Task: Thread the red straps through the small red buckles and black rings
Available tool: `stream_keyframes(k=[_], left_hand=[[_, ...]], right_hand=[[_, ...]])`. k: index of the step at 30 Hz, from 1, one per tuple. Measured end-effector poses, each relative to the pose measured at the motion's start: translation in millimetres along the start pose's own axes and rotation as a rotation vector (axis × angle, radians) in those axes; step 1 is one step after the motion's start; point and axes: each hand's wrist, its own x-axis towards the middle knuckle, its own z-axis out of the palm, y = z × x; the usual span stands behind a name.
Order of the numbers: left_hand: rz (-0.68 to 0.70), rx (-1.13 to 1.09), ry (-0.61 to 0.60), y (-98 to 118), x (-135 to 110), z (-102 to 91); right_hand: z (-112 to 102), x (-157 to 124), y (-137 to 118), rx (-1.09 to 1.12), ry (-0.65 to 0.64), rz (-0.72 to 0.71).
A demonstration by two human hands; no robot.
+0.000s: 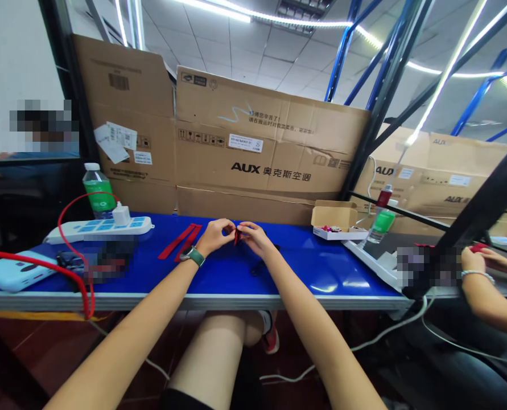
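Note:
My left hand [216, 234] and my right hand [253, 237] meet over the middle of the blue table [321, 267], fingers pinched together on a small red piece [236, 234] held between them. A green-strapped watch [193, 255] sits on my left wrist. Two red strips [180, 241] lie flat on the table just left of my left hand. A small dark item [257, 267] rests on the table below my right wrist; I cannot make out what it is.
A white power strip [99, 228] with a plug, a green bottle [97, 196], a red cable [71, 273] and a pale blue pack [12, 272] sit at left. A small open cardboard box [334, 219] stands at right. Large cardboard boxes [253, 142] wall the back. Another person's hands [477, 259] work at right.

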Motion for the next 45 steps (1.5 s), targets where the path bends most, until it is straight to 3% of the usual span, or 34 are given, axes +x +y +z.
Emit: stream_keyframes(k=[6, 13, 19, 22, 25, 27, 33, 36, 41, 45], left_hand=[[0.010, 0.024, 0.090, 3, 2, -11.0], [-0.112, -0.147, -0.062, -2, -1, -8.3], [-0.081, -0.111, -0.117, -4, -1, -4.4], [-0.103, -0.087, -0.047, -6, 0, -6.4], [-0.142, -0.073, 0.033, -8, 0, -7.9], [-0.160, -0.080, 0.066, -8, 0, -8.0], [-0.135, -0.081, 0.037, -11, 1, -4.0], [-0.160, 0.102, 0.052, -16, -3, -3.3], [-0.528, 0.624, -0.073, -32, -17, -7.5], [-0.687, 0.704, -0.190, -39, -22, -9.7]], right_hand=[[-7, 0, -8, 0.021, 0.056, -0.062], [-9, -4, -9, -0.024, 0.046, -0.077], [-8, -6, -8, -0.123, -0.013, -0.027], [-9, -8, -11, -0.154, -0.093, 0.059], [-10, -10, -15, -0.133, -0.272, 0.238], [-12, -11, -17, -0.092, -0.320, 0.256], [-13, -10, -18, -0.022, -0.255, 0.137], [-15, -4, -14, -0.079, -0.121, -0.004], [-26, 8, -9, -0.178, 0.106, -0.211], [-30, 12, -6, -0.225, 0.127, -0.230]])
